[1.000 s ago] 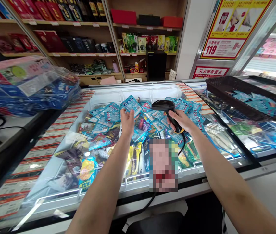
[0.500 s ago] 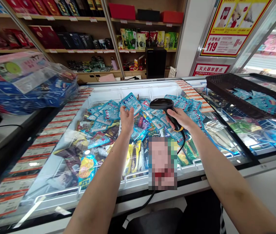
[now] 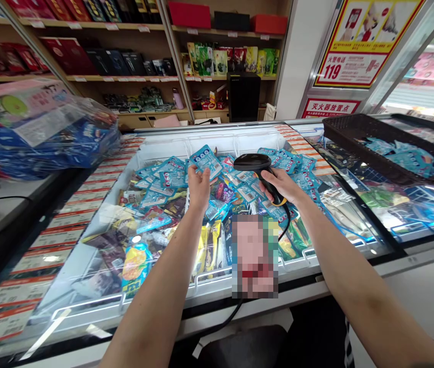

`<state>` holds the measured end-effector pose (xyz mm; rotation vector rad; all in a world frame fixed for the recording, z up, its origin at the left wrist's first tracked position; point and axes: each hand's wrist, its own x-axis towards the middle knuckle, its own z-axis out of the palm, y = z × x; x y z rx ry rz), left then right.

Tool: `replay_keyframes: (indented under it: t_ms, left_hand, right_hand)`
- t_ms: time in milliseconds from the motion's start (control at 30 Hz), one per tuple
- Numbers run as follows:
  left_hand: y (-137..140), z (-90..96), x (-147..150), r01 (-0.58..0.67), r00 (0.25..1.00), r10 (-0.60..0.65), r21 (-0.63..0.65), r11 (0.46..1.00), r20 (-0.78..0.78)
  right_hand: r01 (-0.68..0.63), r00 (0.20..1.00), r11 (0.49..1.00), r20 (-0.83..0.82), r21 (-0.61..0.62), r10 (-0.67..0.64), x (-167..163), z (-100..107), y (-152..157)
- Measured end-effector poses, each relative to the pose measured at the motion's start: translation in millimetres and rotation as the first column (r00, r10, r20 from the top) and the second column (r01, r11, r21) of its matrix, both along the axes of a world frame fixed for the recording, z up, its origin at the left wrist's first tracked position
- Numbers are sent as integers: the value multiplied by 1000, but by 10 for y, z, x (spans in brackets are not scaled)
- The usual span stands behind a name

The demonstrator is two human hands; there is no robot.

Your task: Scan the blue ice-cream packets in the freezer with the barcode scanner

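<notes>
My left hand (image 3: 199,184) grips the lower left edge of a blue packet (image 3: 208,162), its printed side tilted towards me. In my right hand (image 3: 281,185) is a black barcode scanner (image 3: 253,162), fingers wrapped round its handle and its head pointing left towards the packet. A black cable (image 3: 288,222) hangs from the scanner's handle. Around both hands lie several more blue packets (image 3: 173,176), spread over the glass top of a chest freezer (image 3: 163,140). Under the glass, wrapped goods (image 3: 137,266) show in many colours.
A brown basket (image 3: 393,166) with blue packets stands at the right on the freezer. Plastic-wrapped boxes (image 3: 41,130) are at the left. Price labels (image 3: 62,237) line the left side of the glass. Behind are stocked shelves (image 3: 125,79) and a black box (image 3: 243,99).
The view has shifted very slightly. Both hands keep hold of the packet and the scanner in nearly the same places.
</notes>
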<state>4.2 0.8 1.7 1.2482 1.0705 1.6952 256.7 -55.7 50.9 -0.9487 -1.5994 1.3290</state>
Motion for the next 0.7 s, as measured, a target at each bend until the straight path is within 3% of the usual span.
replay_keyframes:
  t_ms: [700]
  left_hand:
    - [30,-34,0,1,1000,-1,-6,1000,-21]
  right_hand:
    - [2,1000,1000,14,-1,-2,-20,24,-20]
